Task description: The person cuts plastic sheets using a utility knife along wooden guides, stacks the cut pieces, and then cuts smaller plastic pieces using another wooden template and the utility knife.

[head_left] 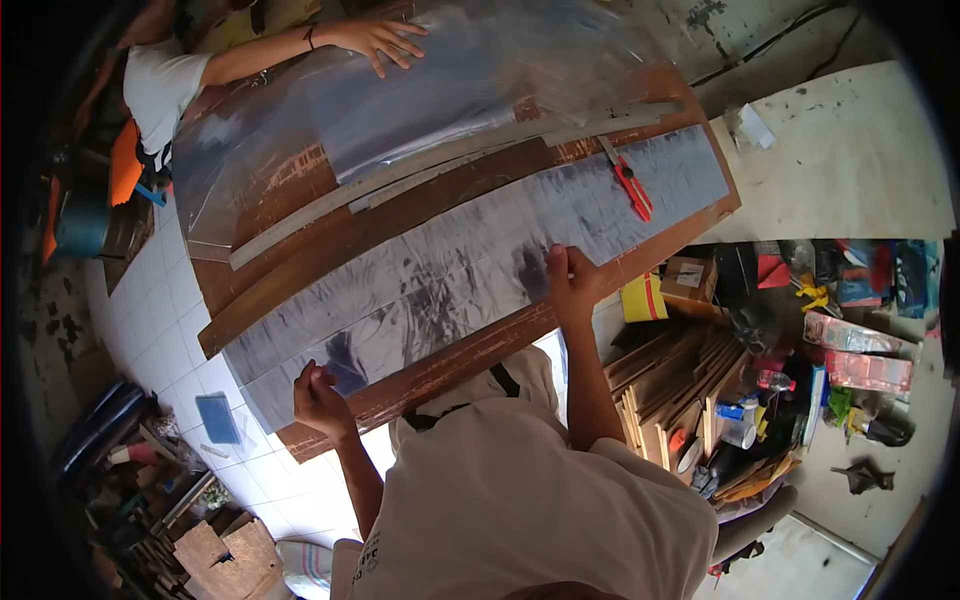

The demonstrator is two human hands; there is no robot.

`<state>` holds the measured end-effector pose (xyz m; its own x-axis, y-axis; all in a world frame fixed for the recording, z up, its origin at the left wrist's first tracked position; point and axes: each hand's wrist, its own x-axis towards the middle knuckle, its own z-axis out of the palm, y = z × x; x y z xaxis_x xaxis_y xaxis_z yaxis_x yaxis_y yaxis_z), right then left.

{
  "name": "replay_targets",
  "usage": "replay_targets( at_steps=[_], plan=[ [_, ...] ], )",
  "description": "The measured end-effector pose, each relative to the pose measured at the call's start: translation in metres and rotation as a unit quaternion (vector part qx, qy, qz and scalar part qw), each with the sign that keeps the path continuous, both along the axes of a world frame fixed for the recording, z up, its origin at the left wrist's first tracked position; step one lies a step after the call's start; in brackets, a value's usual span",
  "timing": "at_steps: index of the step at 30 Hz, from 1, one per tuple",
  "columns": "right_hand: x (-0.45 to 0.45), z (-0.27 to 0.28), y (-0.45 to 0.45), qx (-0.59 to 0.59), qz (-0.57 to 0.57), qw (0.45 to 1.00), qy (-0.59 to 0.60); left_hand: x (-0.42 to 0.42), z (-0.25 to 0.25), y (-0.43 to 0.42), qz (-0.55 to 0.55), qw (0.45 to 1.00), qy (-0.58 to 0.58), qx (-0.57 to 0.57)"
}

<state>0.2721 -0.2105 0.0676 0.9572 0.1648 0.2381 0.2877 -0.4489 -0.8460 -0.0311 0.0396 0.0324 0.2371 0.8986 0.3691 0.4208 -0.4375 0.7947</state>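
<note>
A long silvery sheet strip [440,265] lies along the near side of the brown table [480,362]. My left hand [320,400] is closed at the strip's near edge, towards its left end. Further right, my right hand [570,282] pinches at the same edge, thumb and finger up. What sits between the fingers of either hand is too small to make out. A red cutter [630,187] rests on the strip's right part. Beyond the strip lie a long metal ruler [400,170] and a wide transparent sheet [430,110].
Across the table, another person's hand [375,40] lies spread on the transparent sheet. Stacked wood pieces [665,375], a cardboard box [690,278] and mixed clutter are at the right. Scrap boards [228,560] lie at the lower left on the floor.
</note>
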Motion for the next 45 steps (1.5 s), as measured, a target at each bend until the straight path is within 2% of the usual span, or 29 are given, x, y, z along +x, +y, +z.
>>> replay_targets(
  at_steps=[1,3,5,8,9,12,14,15,16,18,20,23,28,31,36,38,45],
  plan=[
    [0.024,0.003,-0.009,-0.036,-0.033,0.999,-0.024,0.011,-0.005,-0.012,0.012,0.998,-0.026,-0.054],
    [0.077,0.003,-0.031,-0.07,-0.056,0.995,-0.046,0.033,-0.012,-0.034,0.009,0.997,-0.027,-0.074],
    [0.132,-0.002,-0.053,-0.17,-0.018,0.958,-0.231,0.063,-0.005,-0.06,-0.012,0.995,-0.045,-0.088],
    [0.187,0.005,-0.06,-0.191,0.023,0.965,-0.18,0.118,0.004,-0.1,0.037,0.996,-0.042,-0.076],
    [0.203,-0.002,-0.063,-0.232,0.019,0.954,-0.191,0.136,0.005,-0.114,0.061,0.995,-0.031,-0.074],
    [0.239,-0.019,-0.07,-0.25,0.085,0.954,-0.146,0.173,0.0,-0.142,0.09,0.995,0.028,0.019],
    [0.248,-0.015,-0.061,-0.21,0.141,0.951,-0.178,0.188,-0.003,-0.159,0.124,0.989,0.079,0.033],
    [0.248,-0.011,-0.054,-0.174,0.18,0.945,-0.212,0.192,-0.007,-0.168,0.137,0.988,0.072,-0.01],
    [0.25,-0.009,-0.043,-0.164,0.192,0.944,-0.214,0.197,-0.011,-0.173,0.151,0.986,0.073,-0.004],
    [0.251,-0.005,-0.017,-0.082,0.3,0.928,-0.205,0.203,-0.022,-0.18,0.159,0.984,0.077,0.022],
    [0.252,0.003,0.008,-0.068,0.357,0.909,-0.202,0.201,-0.031,-0.179,0.169,0.979,0.102,0.041],
    [0.259,0.01,0.047,-0.126,0.495,0.842,-0.172,0.199,-0.033,-0.176,0.161,0.974,0.145,0.058],
    [0.254,0.013,0.084,-0.118,0.6,0.766,-0.197,0.2,-0.03,-0.176,0.181,0.972,0.137,0.055],
    [0.234,0.012,0.102,-0.125,0.64,0.739,-0.172,0.203,-0.026,-0.177,0.205,0.967,0.145,0.047],
    [0.177,-0.003,0.143,-0.113,0.677,0.699,-0.201,0.203,-0.023,-0.178,0.212,0.963,0.157,0.057],
    [0.155,-0.004,0.157,-0.197,0.625,0.709,-0.26,0.203,-0.023,-0.177,0.218,0.961,0.157,0.066],
    [0.123,-0.002,0.183,-0.26,0.626,0.688,-0.261,0.202,-0.02,-0.176,0.216,0.962,0.148,0.07]
  ],
)
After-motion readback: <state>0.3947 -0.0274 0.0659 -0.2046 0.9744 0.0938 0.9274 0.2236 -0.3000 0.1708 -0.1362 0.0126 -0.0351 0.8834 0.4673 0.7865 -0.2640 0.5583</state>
